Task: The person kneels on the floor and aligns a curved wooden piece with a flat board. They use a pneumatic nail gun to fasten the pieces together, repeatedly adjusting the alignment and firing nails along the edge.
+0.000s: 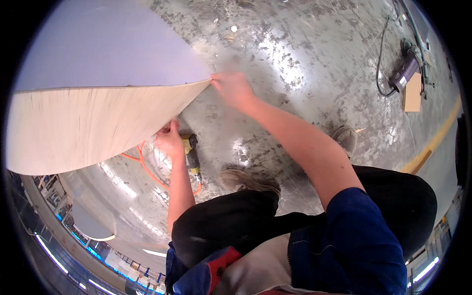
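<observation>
A large board (113,44) fills the upper left, its broad face grey-lavender and its curved side (93,123) pale with a streaky wood look. At the board's pointed corner, my right hand (233,91) pinches the edge, and motion blurs it slightly. Lower along the pale side, my left hand (169,140) is closed at the edge with its thumb up; some of its fingertips are hidden. Just right of that hand, a yellow-and-black air tool (191,152) lies on the floor, joined to an orange hose (145,160).
On the right, a purple-and-black corded power tool (405,71) lies by a small tan wooden block (413,93). A yellow strip (423,157) crosses the scuffed concrete floor (305,54). My shoes (250,181) are beneath me. Shelving (49,191) stands at the lower left.
</observation>
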A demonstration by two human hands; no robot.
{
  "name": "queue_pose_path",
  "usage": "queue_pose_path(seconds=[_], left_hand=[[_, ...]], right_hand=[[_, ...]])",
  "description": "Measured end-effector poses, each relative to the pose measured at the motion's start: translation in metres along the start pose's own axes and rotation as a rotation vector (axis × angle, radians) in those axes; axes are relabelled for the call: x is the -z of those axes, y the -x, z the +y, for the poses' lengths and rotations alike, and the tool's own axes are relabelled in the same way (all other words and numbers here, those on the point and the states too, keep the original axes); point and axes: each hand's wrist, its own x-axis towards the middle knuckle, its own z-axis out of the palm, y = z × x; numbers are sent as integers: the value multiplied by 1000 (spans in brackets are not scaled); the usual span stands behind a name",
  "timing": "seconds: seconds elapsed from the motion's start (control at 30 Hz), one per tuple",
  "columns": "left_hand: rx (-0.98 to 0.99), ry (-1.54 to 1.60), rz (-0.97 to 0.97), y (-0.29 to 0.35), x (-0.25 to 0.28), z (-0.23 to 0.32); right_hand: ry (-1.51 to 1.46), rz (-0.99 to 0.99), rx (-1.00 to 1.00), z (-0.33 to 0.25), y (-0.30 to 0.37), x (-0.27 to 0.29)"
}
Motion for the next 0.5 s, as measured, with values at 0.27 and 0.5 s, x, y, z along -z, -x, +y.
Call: queue_pose_path(seconds=[0.27, 0.5], left_hand=[[-27, -49, 1, 3, 3, 6], [-2, -74, -26, -2, 4, 4]], right_hand=[[58, -59, 50, 4, -4, 4], [75, -74, 75, 8, -8, 2]])
